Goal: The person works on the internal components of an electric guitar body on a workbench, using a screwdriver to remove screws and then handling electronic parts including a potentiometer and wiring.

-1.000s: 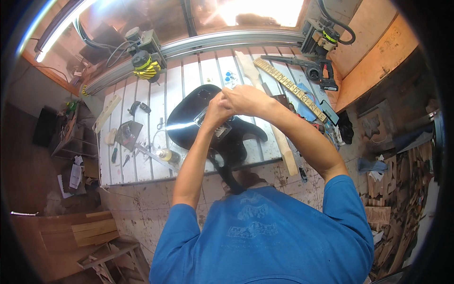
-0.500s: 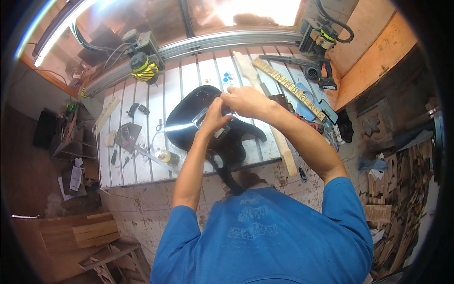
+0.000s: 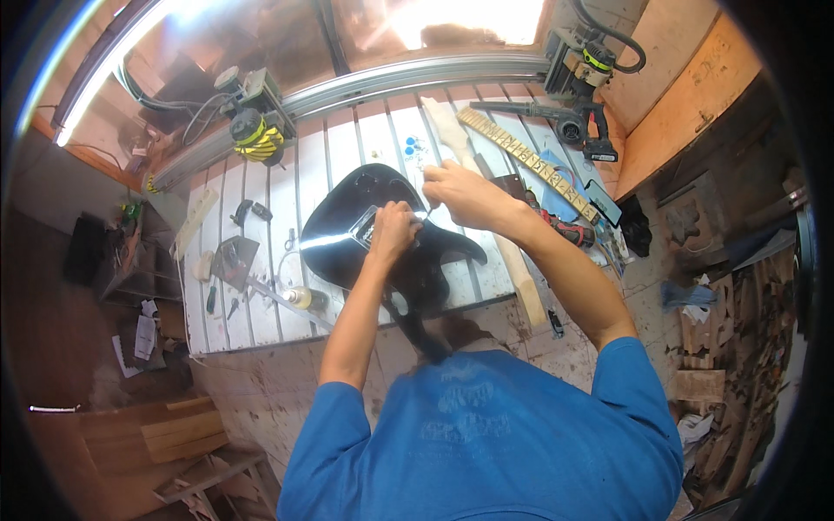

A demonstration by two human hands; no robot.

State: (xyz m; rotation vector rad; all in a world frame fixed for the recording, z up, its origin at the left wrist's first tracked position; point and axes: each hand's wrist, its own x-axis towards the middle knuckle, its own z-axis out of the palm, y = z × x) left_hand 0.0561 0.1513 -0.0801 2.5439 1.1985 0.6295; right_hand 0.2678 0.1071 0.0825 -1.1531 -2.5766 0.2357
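Note:
A glossy black electric guitar body (image 3: 334, 256) lies on the slatted white bench (image 3: 230, 326), its dark neck reaching toward me, with a metal fitting (image 3: 363, 226) near its middle. My left hand (image 3: 395, 230) rests over that fitting, fingers curled and pinched round something too small to make out. My right hand (image 3: 460, 193) is above the body's upper right part, fingers closed on a thin metal tool (image 3: 431, 208) pointing downward. Small blue round pieces (image 3: 409, 146) lie beyond the body.
A pale wooden neck (image 3: 521, 286), marked yellow strip (image 3: 495, 135), red drill (image 3: 565, 233) and blower (image 3: 569, 128) lie rightward. A bottle (image 3: 298, 298) and small tools are leftward. Two machine heads (image 3: 256, 137) hang from the rail (image 3: 365, 82). Wood offcuts (image 3: 699, 382) are piled at right.
My hands have moved apart: the left came down onto the metal fitting, the right shifted rightward. The thin tool under my right fingers now shows.

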